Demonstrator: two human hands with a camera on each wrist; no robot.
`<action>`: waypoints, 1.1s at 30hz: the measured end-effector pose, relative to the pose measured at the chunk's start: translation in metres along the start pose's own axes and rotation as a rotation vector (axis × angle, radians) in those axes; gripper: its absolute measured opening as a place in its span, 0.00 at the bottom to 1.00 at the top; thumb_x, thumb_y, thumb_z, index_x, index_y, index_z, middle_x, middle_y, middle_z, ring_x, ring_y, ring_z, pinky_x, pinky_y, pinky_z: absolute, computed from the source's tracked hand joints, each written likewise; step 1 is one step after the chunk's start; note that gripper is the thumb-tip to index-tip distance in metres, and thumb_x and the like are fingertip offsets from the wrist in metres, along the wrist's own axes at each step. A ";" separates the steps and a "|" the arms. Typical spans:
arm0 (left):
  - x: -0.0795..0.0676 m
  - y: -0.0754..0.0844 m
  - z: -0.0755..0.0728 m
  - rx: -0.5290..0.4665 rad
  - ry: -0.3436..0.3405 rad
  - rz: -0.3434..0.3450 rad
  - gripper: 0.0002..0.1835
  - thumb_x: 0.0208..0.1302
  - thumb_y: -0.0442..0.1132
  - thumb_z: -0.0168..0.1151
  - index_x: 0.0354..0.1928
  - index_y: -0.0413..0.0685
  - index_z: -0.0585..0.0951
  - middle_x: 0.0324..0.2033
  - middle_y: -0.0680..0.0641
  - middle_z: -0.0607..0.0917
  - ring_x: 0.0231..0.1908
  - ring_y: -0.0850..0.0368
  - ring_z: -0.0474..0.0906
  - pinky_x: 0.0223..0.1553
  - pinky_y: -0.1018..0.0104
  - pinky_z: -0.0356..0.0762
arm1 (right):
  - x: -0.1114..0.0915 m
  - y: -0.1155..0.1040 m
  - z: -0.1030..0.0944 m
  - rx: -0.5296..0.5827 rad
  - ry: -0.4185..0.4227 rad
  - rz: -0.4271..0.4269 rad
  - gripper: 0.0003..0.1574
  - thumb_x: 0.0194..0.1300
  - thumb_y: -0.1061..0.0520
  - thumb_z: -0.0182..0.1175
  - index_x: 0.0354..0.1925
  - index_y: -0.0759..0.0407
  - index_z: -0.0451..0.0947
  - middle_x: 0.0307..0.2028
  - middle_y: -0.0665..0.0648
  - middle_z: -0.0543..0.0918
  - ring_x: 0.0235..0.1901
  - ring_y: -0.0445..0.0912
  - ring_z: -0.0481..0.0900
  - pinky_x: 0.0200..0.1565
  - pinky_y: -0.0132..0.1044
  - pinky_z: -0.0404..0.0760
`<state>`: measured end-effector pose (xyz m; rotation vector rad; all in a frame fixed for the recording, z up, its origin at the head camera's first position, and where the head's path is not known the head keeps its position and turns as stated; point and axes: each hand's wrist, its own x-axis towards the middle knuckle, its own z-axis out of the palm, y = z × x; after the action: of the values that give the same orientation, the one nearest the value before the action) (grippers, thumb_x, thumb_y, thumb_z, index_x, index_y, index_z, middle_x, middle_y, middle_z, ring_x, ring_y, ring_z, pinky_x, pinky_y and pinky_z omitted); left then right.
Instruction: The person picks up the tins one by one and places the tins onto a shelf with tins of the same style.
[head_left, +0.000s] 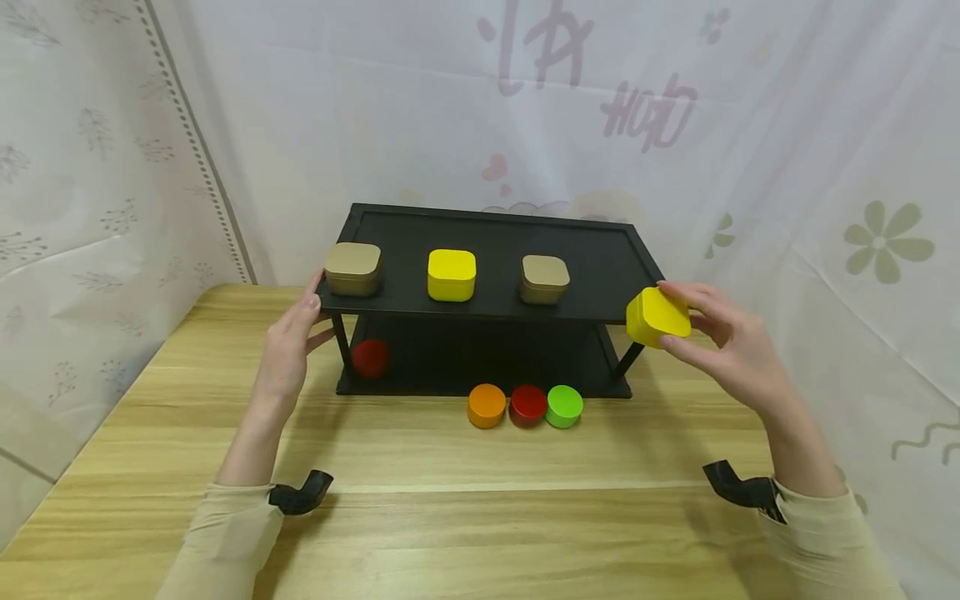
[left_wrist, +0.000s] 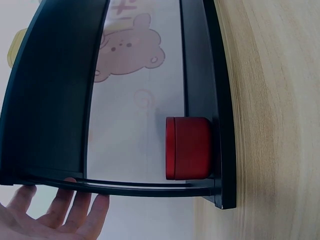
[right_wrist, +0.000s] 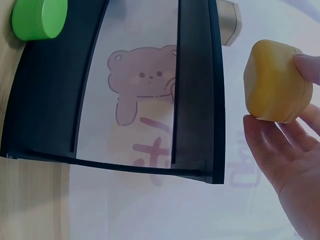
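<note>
Right of centre in the head view, a yellow box [head_left: 657, 317] is pinched by the right hand [head_left: 731, 342] near the black shelf [head_left: 487, 237], whose left end the left hand [head_left: 287, 346] touches with fairly straight fingers. Another yellow box [head_left: 452, 277] and two brown boxes [head_left: 544, 281] stand on top; orange [head_left: 487, 406], red [head_left: 528, 407] and green tins [head_left: 564, 407] sit below centre.

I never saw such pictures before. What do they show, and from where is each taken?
No machine here, only a person's left hand and right hand. The large picture comes from a head camera; the smaller two, from left and right wrist cameras. On the table stands a black two-level shelf. Two brown boxes and a yellow box stand on top; a red tub, below. An orange tub, a second red tub and a green tub stand in front. The right hand has another yellow box in its grip; the left hand touches the shelf.
</note>
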<state>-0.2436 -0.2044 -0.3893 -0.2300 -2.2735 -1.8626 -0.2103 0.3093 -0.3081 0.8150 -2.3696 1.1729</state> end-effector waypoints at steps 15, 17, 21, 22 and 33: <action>-0.001 0.000 0.000 0.014 0.000 0.006 0.28 0.82 0.61 0.35 0.79 0.74 0.58 0.81 0.58 0.59 0.76 0.54 0.63 0.71 0.45 0.73 | 0.026 0.016 -0.006 -0.069 -0.026 0.097 0.37 0.62 0.73 0.68 0.69 0.61 0.76 0.64 0.47 0.80 0.59 0.34 0.78 0.57 0.18 0.79; -0.001 -0.001 0.000 0.013 -0.002 0.007 0.28 0.82 0.61 0.35 0.79 0.73 0.58 0.81 0.57 0.59 0.76 0.53 0.64 0.71 0.44 0.73 | 0.029 0.018 -0.008 -0.073 -0.037 0.102 0.37 0.63 0.72 0.68 0.69 0.61 0.75 0.65 0.49 0.80 0.58 0.34 0.79 0.56 0.18 0.80; -0.001 -0.001 0.000 0.002 -0.008 0.009 0.28 0.82 0.62 0.35 0.79 0.73 0.58 0.81 0.58 0.58 0.77 0.52 0.62 0.72 0.40 0.70 | 0.033 0.022 -0.010 -0.114 -0.072 0.143 0.36 0.66 0.67 0.68 0.70 0.56 0.74 0.67 0.55 0.79 0.55 0.31 0.80 0.53 0.17 0.81; -0.001 -0.001 0.000 0.002 -0.007 0.009 0.28 0.82 0.62 0.35 0.79 0.73 0.58 0.81 0.58 0.58 0.77 0.53 0.62 0.72 0.40 0.70 | 0.035 0.023 -0.010 -0.126 -0.083 0.153 0.36 0.67 0.66 0.68 0.71 0.55 0.74 0.67 0.57 0.78 0.54 0.30 0.80 0.53 0.17 0.80; -0.002 0.000 0.001 0.007 0.003 0.008 0.28 0.82 0.61 0.36 0.79 0.74 0.58 0.81 0.58 0.59 0.76 0.54 0.63 0.72 0.41 0.71 | 0.047 0.032 -0.009 -0.105 -0.155 0.167 0.35 0.69 0.66 0.65 0.72 0.56 0.72 0.70 0.64 0.75 0.58 0.25 0.76 0.55 0.14 0.77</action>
<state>-0.2421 -0.2037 -0.3896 -0.2343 -2.2732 -1.8492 -0.2658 0.3170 -0.2957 0.7074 -2.6454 1.0710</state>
